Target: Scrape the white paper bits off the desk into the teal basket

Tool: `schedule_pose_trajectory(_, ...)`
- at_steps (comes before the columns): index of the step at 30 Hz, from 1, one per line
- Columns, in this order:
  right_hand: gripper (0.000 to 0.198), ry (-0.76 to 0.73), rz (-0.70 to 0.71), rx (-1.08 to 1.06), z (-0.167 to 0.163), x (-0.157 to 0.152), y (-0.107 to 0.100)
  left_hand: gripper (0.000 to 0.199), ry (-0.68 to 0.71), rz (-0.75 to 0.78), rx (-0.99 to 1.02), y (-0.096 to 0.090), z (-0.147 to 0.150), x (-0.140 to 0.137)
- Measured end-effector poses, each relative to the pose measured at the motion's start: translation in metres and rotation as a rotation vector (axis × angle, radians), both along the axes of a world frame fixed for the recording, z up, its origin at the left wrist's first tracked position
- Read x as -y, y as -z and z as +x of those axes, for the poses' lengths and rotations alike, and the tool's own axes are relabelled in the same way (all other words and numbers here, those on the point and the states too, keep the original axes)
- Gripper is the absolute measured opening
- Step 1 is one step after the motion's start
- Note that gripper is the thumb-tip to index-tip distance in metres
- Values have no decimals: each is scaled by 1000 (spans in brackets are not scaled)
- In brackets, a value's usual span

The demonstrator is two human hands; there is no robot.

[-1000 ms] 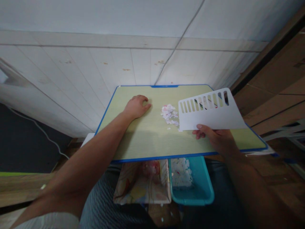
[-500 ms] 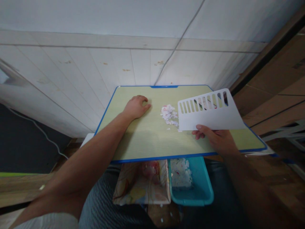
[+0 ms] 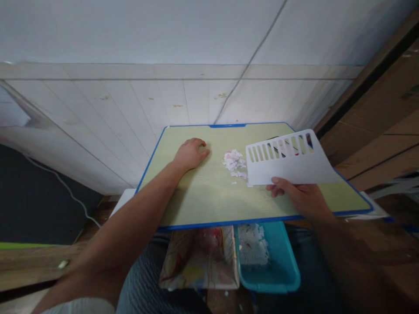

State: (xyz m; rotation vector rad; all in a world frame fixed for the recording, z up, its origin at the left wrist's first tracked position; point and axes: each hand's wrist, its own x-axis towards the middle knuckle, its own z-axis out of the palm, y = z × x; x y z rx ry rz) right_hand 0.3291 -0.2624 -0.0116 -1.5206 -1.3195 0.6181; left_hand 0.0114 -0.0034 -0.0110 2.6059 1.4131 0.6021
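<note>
My left hand rests on the light green tabletop, fingers curved with the thumb apart, holding nothing. To its right lies a small heap of torn white paper scraps, some of them pinkish. My right hand grips a thin white board with a row of slots by its lower edge, the thumb on top and the fingers underneath. The board is tilted over the right part of the table. Its left edge is beside the scraps; I cannot tell whether it touches them.
Below the table's front edge stand a turquoise bin with paper scraps inside and a patterned box. Partly hidden behind the board are dark, thin items. A pale panelled wall with a hanging cable rises behind the table.
The camera view has shifted slightly, so everything sits a little lower in the picture. Both hands, the board and the scraps keep nearly the same places on the table.
</note>
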Motion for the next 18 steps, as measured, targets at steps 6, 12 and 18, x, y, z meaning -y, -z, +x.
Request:
schedule_pose_trajectory(6, 60, 17, 12, -7, -2, -1, -2, 47, -10, -10, -12, -2, 0, 1)
schedule_pose_trajectory(12, 63, 25, 16, -2, -5, 0, -2, 45, -13, -18, 3, -3, 0, 3)
schedule_pose_trajectory(18, 64, 32, 11, 39, -3, 0, 0, 45, -10, -18, -5, -3, 0, 3)
